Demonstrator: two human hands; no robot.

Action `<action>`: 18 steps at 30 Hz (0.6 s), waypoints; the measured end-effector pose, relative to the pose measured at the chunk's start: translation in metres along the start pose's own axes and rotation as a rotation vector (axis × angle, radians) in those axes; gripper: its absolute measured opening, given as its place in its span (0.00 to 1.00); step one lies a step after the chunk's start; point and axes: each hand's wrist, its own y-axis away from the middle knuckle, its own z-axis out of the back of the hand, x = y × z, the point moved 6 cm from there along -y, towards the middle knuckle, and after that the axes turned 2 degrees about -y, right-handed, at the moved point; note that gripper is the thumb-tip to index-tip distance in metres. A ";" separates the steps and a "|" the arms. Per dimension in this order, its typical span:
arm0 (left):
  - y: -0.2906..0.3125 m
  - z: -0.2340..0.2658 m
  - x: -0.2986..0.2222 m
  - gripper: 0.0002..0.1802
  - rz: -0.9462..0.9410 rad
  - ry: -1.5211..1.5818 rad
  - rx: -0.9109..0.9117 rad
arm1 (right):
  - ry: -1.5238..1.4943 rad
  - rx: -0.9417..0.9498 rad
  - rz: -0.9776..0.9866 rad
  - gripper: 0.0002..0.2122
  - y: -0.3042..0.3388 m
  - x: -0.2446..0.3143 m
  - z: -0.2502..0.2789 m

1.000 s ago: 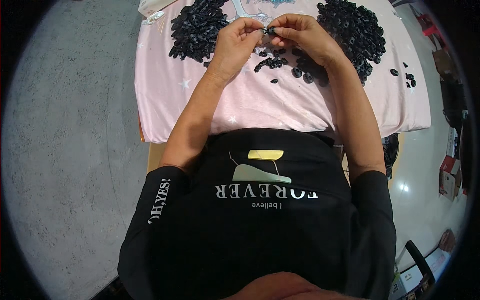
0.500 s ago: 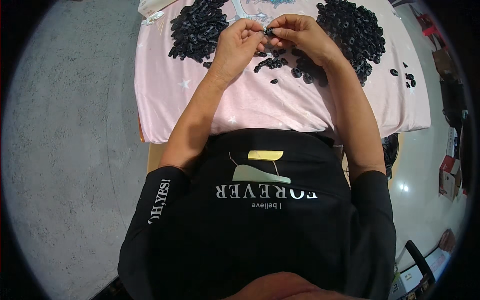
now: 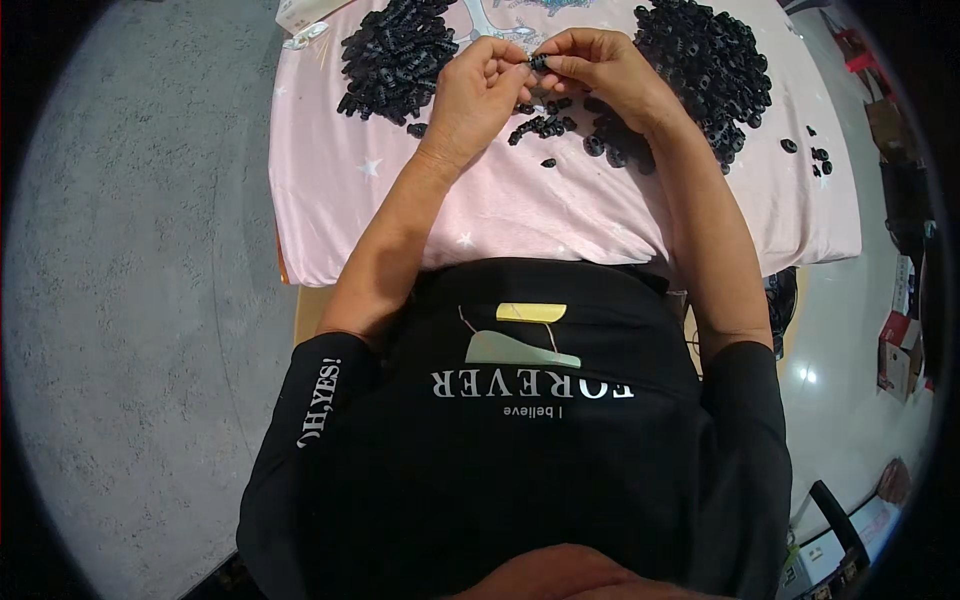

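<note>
Between the fingertips of both hands is a small black plastic part (image 3: 539, 62). My right hand (image 3: 605, 75) pinches it from the right with thumb and forefinger. From the left, my left hand (image 3: 482, 90) is closed in a pinch against the same part; its fingers partly cover it. Just below the hands lies a little cluster of small black pieces (image 3: 542, 127) on the cloth. Several round black pieces (image 3: 594, 146) sit near my right wrist, and a single black piece (image 3: 548, 162) lies apart, closer to me.
A heap of ridged black parts (image 3: 395, 55) is at the left, a larger heap of round black parts (image 3: 715, 75) at the right. Loose black pieces (image 3: 820, 155) lie farther right. A pink star-patterned cloth (image 3: 350, 220) covers the table. A white box (image 3: 305, 14) stands at the far left corner.
The black part has turned slightly between my fingertips. Both hands and arms stay in nearly the same place.
</note>
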 end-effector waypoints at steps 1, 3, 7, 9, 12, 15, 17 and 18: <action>0.000 0.000 0.001 0.06 0.000 0.000 0.000 | 0.000 0.000 0.000 0.09 0.000 0.000 0.000; 0.000 0.000 0.003 0.07 0.023 0.087 0.008 | 0.025 0.006 0.014 0.09 0.000 0.002 -0.001; 0.000 0.000 0.002 0.08 0.071 0.094 0.043 | -0.016 0.005 0.025 0.09 0.000 0.002 -0.001; 0.001 0.000 0.004 0.10 0.103 0.150 0.074 | -0.007 -0.019 0.035 0.09 0.001 0.004 -0.002; 0.000 0.005 0.002 0.10 0.092 0.145 0.024 | 0.029 -0.041 0.047 0.09 0.003 0.008 -0.002; 0.000 0.006 -0.003 0.11 0.081 0.140 0.000 | -0.045 -0.042 0.032 0.09 0.000 0.005 0.001; 0.001 0.006 -0.003 0.11 0.076 0.121 -0.001 | -0.055 -0.038 0.030 0.09 0.000 0.004 0.001; 0.001 0.005 -0.003 0.11 0.073 0.102 -0.003 | -0.066 -0.033 0.027 0.09 0.000 0.004 0.000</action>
